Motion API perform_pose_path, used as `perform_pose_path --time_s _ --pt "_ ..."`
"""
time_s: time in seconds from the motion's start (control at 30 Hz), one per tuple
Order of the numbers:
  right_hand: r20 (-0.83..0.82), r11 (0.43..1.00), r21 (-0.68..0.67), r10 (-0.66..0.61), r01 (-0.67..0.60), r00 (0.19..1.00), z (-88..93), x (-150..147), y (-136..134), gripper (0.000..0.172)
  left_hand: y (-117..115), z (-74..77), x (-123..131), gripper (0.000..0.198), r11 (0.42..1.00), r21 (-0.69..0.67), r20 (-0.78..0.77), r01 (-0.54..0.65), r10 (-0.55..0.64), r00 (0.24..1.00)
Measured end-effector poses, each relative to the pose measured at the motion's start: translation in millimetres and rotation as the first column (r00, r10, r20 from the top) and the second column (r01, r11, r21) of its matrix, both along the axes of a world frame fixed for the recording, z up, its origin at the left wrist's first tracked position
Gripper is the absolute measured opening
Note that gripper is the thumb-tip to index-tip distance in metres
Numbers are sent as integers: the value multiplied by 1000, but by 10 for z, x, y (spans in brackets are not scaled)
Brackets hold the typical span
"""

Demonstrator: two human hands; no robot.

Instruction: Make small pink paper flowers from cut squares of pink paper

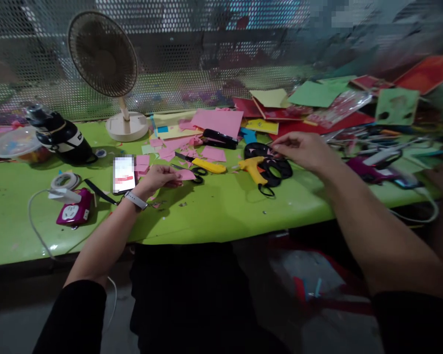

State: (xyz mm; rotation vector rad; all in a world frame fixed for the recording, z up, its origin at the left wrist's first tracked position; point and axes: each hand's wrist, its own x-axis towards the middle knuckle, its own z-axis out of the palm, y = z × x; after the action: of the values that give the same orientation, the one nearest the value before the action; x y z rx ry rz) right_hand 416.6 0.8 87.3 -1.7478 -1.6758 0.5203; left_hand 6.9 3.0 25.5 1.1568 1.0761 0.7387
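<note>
The fingers of your left hand (158, 178) pinch flat pink paper (186, 174) by loopy scissors (198, 175), and your right hand's (299, 149) fingers bunch near a curvy black thing (287, 168) over the smooth green tabletop (214, 211), though I can't tell if they hold anything.

The pink slip (186, 174) looks matt paper, the glue gun (257, 175) smooth plastic, the tabletop (221, 219) glossy.
</note>
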Motion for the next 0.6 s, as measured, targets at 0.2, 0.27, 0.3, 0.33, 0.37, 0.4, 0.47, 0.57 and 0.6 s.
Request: perform_pose_path --time_s 0.2,0.27,0.3,0.33,0.37,0.4,0.47,0.57,0.6 --pt "163 996 -14 85 -83 983 -193 -131 485 12 -23 11 16 20 1000 -22 14 4 -4 1000" --pt "267 991 4 129 -134 955 -259 -296 738 19 -19 24 2 24 999 -32 12 -3 3 1000" --pt "282 989 8 138 -146 949 -295 -388 872 23 -15 31 -6 25 999 -37 9 -6 6 1000" --pt "294 987 14 146 -158 944 -333 -482 1005 29 -12 38 -13 26 999 -41 4 -6 6 1000" --pt "320 986 22 152 -168 935 -374 -572 1134 34 -11 45 -18 27 999 -43 0 -5 5 1000" --pt "396 982 20 164 -187 903 -417 -656 1253 40 -11 53 -21 27 999 -46 -7 -5 5 1000" --pt "497 976 -14 194 -216 846 -503 -794 1448 48 -17 68 -19 25 998 -60 -19 -11 10 1000" --pt "568 977 -67 204 -202 798 -607 -909 1613 48 -33 83 -10 21 996 -86 -13 -13 12 1000" --pt "580 978 -65 198 -197 790 -627 -925 1638 46 -36 82 -9 20 996 -89 -3 -5 5 1000"
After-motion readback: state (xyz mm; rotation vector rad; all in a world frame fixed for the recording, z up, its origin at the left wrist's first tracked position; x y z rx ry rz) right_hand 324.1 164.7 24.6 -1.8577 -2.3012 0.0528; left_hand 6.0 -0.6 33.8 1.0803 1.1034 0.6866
